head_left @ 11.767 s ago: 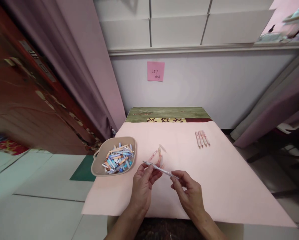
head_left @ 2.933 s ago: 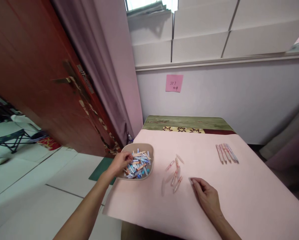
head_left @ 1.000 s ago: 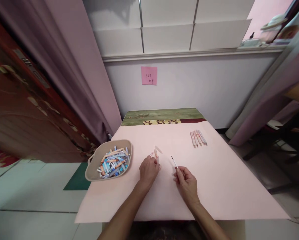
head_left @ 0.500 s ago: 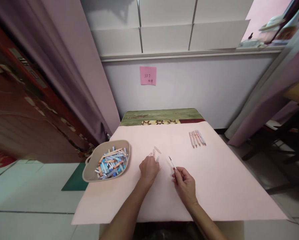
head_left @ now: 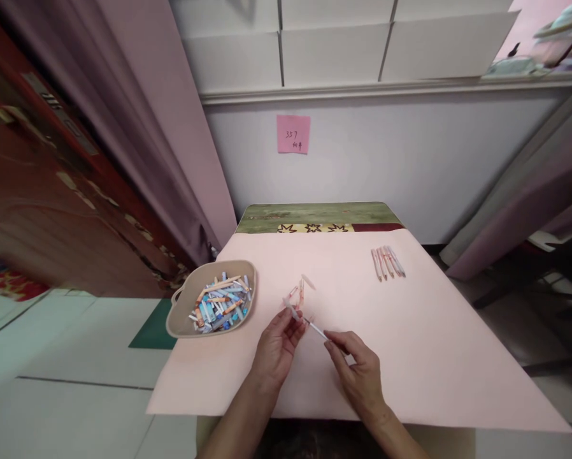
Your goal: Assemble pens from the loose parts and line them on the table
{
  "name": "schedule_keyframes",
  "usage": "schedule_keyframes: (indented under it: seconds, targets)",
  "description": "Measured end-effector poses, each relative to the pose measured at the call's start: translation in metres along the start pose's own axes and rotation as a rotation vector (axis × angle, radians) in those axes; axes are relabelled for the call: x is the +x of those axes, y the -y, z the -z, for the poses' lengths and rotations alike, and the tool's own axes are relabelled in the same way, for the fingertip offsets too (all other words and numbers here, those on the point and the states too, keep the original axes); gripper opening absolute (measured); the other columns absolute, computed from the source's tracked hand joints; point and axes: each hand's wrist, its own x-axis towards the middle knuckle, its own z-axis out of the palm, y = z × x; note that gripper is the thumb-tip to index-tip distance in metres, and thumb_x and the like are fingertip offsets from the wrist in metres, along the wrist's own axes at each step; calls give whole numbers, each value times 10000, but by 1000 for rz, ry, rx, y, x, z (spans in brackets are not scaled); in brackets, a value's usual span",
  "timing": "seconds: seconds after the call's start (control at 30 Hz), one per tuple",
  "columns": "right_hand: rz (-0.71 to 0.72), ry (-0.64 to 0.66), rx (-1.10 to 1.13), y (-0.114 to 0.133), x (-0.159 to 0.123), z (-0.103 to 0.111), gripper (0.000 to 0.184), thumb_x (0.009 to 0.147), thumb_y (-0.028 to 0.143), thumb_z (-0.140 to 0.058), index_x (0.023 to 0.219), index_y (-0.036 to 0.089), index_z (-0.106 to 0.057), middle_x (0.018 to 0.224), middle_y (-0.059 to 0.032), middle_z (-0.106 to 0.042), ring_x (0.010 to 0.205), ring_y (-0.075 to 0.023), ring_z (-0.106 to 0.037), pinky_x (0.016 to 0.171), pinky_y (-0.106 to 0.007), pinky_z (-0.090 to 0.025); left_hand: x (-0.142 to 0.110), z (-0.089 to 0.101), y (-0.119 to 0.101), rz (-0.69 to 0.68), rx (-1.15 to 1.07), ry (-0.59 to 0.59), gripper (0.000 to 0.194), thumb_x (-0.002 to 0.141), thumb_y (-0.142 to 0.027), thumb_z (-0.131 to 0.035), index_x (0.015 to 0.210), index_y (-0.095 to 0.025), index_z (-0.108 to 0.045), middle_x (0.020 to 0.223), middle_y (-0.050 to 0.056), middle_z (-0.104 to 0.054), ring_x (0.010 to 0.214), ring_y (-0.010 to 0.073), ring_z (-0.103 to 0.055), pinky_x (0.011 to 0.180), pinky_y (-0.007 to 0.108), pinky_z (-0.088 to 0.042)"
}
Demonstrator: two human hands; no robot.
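Observation:
My left hand [head_left: 280, 344] is closed, fingertips pinching a small, pale, translucent pen piece [head_left: 292, 309] above the table. Between the thumb and fingers of my right hand [head_left: 358, 366] is a thin white pen refill [head_left: 318, 330]. Its dark tip points up and left, close to my left fingertips; whether it touches the pen piece I cannot tell. Just beyond my left hand lie loose pen parts, among them a pinkish pen barrel [head_left: 301, 294] and a clear, whitish piece [head_left: 308, 281].
A beige basket [head_left: 175, 322] full of blue, white and orange pen parts stands at the table's left. Several pens [head_left: 388, 262] lie side by side at the right rear. Pink cloth [head_left: 439, 363] covers most of the table; a pink note [head_left: 293, 134] hangs on the wall.
My left hand has risen off the table with a translucent pen piece in its fingers. My right hand has brought the refill's tip up to my left fingertips. The view has shifted slightly.

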Motion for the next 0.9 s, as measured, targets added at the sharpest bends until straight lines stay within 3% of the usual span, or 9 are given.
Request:
schedule_keyframes:
  seconds: [0.2,0.6,0.9]
  targets:
    - [76,-10,-79,20,-7,4,154,878,202,-566,980,206,-681,754,-36,-640,590,-138,-558,563,-254,-470,-6,1,1,32,-57,-57,46,804,-66,-629,795,-92,-665,774,83,-719,696,144,-691,657,237,-587]
    - [25,52,-127,21,-7,6,160,893,246,-548,950,206,-692,766,-41,-641,589,-128,-563,502,-219,-471,-20,11,7,-77,-4,-25,95,781,-86,-665,834,-130,-600,822,92,-727,745,178,-703,711,297,-593]
    - [12,73,-137,25,-10,5,160,892,245,-539,937,213,-689,744,-37,-626,564,-128,-546,457,-213,-443,-25,13,6,-49,-4,-57,90,781,-94,-667,815,-135,-595,803,94,-727,730,174,-706,706,285,-593]
